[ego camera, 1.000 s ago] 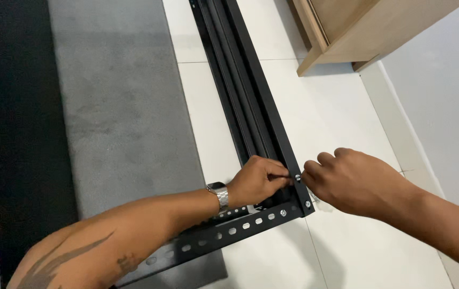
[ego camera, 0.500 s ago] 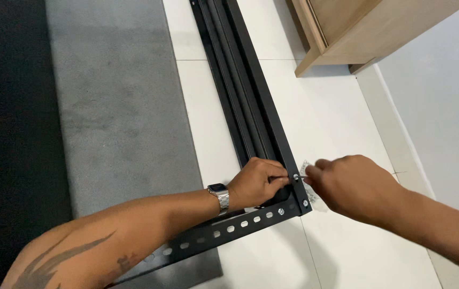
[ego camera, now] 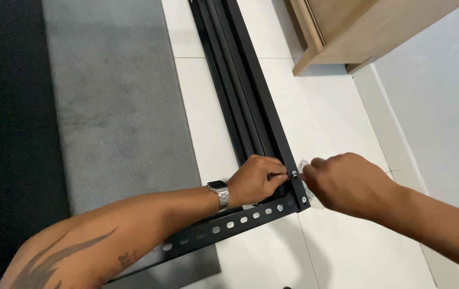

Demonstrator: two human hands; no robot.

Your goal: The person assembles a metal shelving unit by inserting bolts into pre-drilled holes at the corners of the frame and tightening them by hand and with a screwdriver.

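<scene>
- Two black slotted metal rails (ego camera: 240, 222) meet at a bolted corner on the white tile floor (ego camera: 341, 123), beside the grey rug (ego camera: 117, 118).
- Left hand (ego camera: 256, 179): curled, gripping the corner from inside.
- Right hand (ego camera: 349, 184): fingers pinched at the bolt (ego camera: 295, 173); contents cannot be told.

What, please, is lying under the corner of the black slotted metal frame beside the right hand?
Under the black slotted metal frame corner lies white tiled floor, with a small clear plastic packet peeking out beside the right hand. Most of the packet is covered by the hand.
</scene>
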